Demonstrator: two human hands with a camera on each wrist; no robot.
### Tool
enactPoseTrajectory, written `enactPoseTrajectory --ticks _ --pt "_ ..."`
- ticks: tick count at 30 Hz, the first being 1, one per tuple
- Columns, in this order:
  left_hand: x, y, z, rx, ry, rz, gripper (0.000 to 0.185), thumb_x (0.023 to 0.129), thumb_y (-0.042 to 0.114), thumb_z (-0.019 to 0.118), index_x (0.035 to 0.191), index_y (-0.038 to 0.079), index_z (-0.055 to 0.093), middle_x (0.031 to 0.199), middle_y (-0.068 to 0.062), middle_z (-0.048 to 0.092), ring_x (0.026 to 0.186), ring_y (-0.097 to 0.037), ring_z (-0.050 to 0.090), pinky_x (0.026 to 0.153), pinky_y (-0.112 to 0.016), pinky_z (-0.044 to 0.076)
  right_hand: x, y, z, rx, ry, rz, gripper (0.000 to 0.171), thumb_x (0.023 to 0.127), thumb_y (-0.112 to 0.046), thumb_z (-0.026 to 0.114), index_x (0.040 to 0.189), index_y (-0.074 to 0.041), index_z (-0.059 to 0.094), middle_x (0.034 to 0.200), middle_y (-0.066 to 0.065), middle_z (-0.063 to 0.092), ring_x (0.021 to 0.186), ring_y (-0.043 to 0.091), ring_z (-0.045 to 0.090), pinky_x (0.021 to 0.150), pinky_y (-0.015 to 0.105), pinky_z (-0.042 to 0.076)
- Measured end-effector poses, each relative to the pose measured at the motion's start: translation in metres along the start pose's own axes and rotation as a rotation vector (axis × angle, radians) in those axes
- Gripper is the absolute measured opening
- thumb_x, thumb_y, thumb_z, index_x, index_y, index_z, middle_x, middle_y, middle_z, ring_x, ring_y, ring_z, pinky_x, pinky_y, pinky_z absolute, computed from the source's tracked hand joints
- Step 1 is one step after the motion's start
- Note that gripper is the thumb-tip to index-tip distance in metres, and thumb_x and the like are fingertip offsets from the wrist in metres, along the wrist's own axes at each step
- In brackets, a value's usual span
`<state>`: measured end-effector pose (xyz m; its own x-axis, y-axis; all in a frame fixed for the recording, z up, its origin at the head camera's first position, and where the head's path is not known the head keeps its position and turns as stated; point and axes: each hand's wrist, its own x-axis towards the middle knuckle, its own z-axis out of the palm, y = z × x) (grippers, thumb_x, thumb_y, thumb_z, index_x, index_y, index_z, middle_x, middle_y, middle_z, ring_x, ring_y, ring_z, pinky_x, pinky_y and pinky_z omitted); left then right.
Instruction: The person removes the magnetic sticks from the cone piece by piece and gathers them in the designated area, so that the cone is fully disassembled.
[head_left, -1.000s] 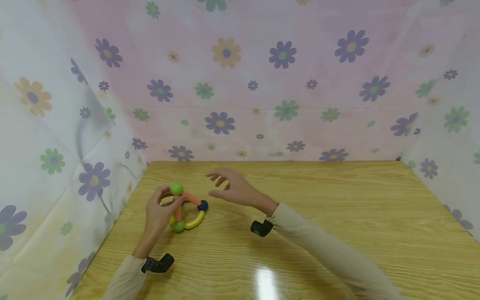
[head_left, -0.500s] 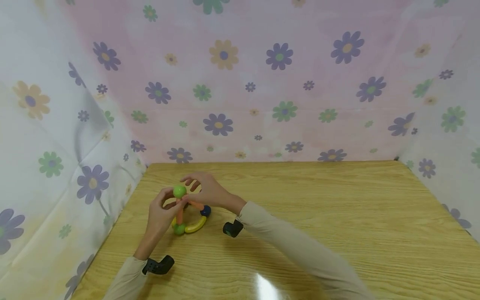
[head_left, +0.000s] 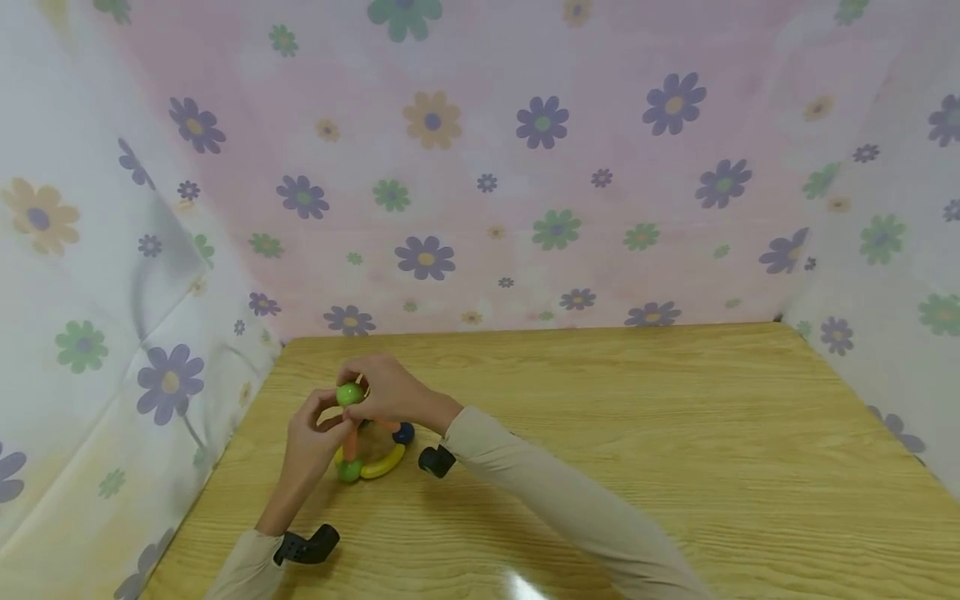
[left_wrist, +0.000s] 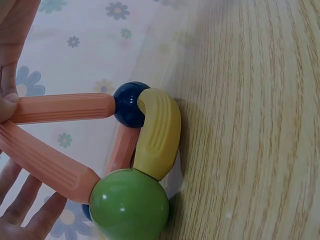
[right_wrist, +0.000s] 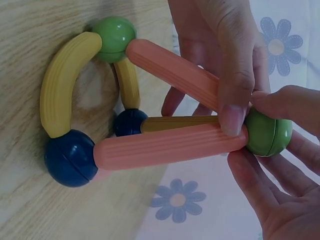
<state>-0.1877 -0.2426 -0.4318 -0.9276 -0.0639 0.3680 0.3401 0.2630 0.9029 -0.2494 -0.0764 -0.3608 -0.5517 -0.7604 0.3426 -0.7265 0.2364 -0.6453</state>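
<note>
In the head view, both hands meet at the top of a ball-and-rod construction toy at the table's left. My left hand (head_left: 307, 437) pinches the upper ends of the straight orange rods (right_wrist: 170, 147), its thumb lying across them in the right wrist view. My right hand (head_left: 390, 387) holds the top green ball (right_wrist: 269, 132) between thumb and fingers, right at the rod ends. Below, a lower green ball (left_wrist: 131, 205), dark blue balls (right_wrist: 71, 157) and curved yellow rods (left_wrist: 159, 135) form a ring on the table. The hands partly hide the top joint.
The wood-grain table (head_left: 600, 433) extends to the right of the toy. Flower-printed cloth hangs as a back wall (head_left: 480, 200) and as side walls, the left one (head_left: 105, 333) close to the toy. A black wrist device (head_left: 306, 546) sits at each sleeve cuff.
My right hand has come left from open air to the top green ball and now grips it. The left hand stays at the rods. The head view has shifted slightly.
</note>
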Motion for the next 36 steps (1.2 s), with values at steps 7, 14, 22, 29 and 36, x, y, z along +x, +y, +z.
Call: enactPoseTrajectory --ticks 7,14,22,29,36 --pt "0.0 -0.001 -0.002 -0.007 -0.006 0.044 0.026 0.085 0.001 0.069 0.11 0.003 0.06 0.111 -0.008 0.057 0.105 -0.011 0.054 0.084 -0.022 0.05 0.001 -0.001 0.002 -0.026 0.019 0.004 0.019 0.079 -0.01 0.074 0.094 -0.009 0.062 0.087 -0.003 0.063 0.07 0.005 0.054 0.059 0.012 0.044" --pt "0.0 -0.003 -0.004 -0.004 -0.013 0.052 0.026 0.085 0.001 0.069 0.109 0.005 0.062 0.111 -0.008 0.058 0.105 -0.01 0.054 0.084 -0.022 0.049 0.0 0.0 0.005 -0.023 0.072 -0.007 0.019 0.078 -0.009 0.075 0.094 -0.009 0.066 0.088 -0.002 0.065 0.071 0.001 0.056 0.06 0.011 0.046" --pt "0.002 -0.001 -0.003 -0.043 0.003 0.027 0.025 0.084 -0.003 0.068 0.108 0.002 0.062 0.111 -0.009 0.057 0.106 -0.012 0.054 0.084 -0.022 0.049 -0.004 0.003 0.008 -0.002 0.133 -0.011 0.018 0.082 -0.014 0.074 0.098 -0.008 0.069 0.089 -0.002 0.067 0.068 0.001 0.059 0.061 0.01 0.046" --pt "0.005 -0.001 -0.005 -0.024 -0.012 0.02 0.024 0.085 0.0 0.068 0.108 0.002 0.062 0.11 -0.009 0.057 0.105 -0.012 0.055 0.084 -0.022 0.049 -0.007 0.002 0.009 0.065 0.194 -0.018 0.019 0.082 -0.009 0.073 0.1 -0.005 0.07 0.089 0.003 0.069 0.071 0.006 0.062 0.064 0.011 0.048" --pt "0.003 -0.001 -0.006 -0.046 -0.023 0.045 0.029 0.083 -0.003 0.069 0.111 0.0 0.061 0.109 -0.005 0.058 0.104 -0.012 0.056 0.083 -0.023 0.05 -0.005 0.005 0.009 0.13 0.207 0.069 0.019 0.084 -0.016 0.073 0.101 -0.007 0.071 0.09 -0.002 0.068 0.073 0.001 0.06 0.065 0.014 0.049"
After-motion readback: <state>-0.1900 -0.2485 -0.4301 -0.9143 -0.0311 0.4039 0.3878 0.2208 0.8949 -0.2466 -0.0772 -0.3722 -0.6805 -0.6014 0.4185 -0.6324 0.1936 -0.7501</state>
